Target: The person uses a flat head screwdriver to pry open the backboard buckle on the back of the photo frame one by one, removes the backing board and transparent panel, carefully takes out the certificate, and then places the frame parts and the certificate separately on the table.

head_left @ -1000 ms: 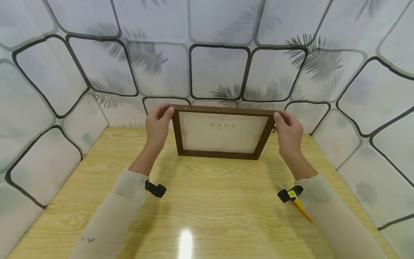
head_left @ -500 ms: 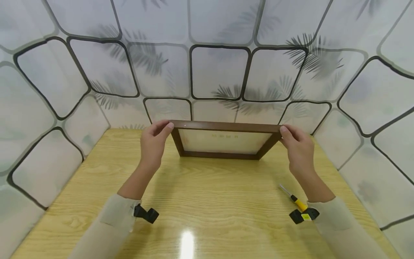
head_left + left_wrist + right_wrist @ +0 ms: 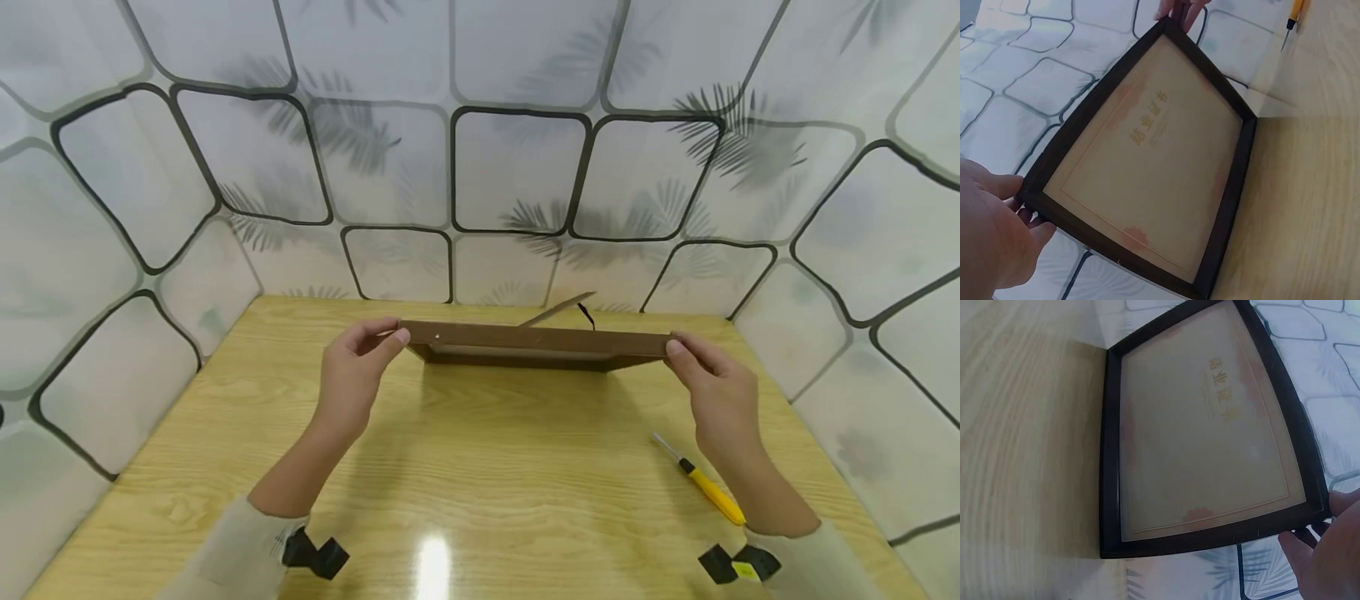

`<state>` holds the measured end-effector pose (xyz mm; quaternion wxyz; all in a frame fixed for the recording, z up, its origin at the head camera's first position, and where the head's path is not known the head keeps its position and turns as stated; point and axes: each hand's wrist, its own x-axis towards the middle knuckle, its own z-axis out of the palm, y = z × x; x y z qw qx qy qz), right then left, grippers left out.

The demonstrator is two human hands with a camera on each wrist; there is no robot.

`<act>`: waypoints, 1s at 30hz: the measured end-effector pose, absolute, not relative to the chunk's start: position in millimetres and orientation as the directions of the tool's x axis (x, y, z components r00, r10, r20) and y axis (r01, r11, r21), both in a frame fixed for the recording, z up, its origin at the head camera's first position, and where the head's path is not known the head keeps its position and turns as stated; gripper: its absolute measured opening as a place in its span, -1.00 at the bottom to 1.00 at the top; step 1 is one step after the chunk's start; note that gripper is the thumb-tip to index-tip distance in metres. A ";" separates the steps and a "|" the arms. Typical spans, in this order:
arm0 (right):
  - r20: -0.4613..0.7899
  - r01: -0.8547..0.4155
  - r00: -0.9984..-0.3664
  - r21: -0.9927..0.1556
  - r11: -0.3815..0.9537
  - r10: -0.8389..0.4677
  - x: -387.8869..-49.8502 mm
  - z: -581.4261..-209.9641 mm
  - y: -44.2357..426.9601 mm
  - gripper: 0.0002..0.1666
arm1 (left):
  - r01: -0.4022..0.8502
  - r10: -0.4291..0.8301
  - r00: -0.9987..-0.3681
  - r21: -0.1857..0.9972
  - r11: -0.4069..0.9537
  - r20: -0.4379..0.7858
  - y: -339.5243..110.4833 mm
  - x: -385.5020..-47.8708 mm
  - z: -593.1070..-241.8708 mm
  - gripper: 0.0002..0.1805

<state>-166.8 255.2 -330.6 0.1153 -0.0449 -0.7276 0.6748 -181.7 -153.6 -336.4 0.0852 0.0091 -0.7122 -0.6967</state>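
A patterned backdrop [image 3: 517,171] of dark-lined blocks and leaf shapes stands at the back and sides of my work. In front of it spreads the pale wood desk [image 3: 480,475]. On the far part of the desk is the brown frame [image 3: 536,337], its lower edge resting on the wood and its upper edge tipped toward me, so that the front faces partly downward. Inside it sits a cream sheet [image 3: 1166,172] with gold lettering and a thin border line.

My left grip [image 3: 351,375] pinches the upper left corner, and my right grip [image 3: 722,400] pinches the upper right one; both are narrow, thumbs to the front.

To the right, nearer me and just beside my right forearm, lies a yellow screwdriver [image 3: 712,492], touched by neither grip. Behind the frame a thin flap [image 3: 558,308] juts out at a slant, and by it a small black strap [image 3: 587,317]; I cannot tell how either is fixed.

As I judge it, the sheet is already in place and the frame is in hand, but it is neither laid flat nor standing free yet. Whether the back is fully fastened, I cannot tell.
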 end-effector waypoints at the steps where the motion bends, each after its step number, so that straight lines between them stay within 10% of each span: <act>1: 0.103 -0.073 -0.971 -0.987 0.142 0.215 -162.8 -331.8 256.7 -0.26 | 0.094 -0.121 -0.988 0.995 0.028 0.096 -153.8 -178.2 -337.5 -0.58; 30: -0.150 0.160 -0.986 -0.973 0.166 0.072 -133.1 -377.7 259.2 -0.13 | -0.066 -0.070 -0.995 0.997 0.025 -0.064 -158.0 -137.6 -399.5 -0.49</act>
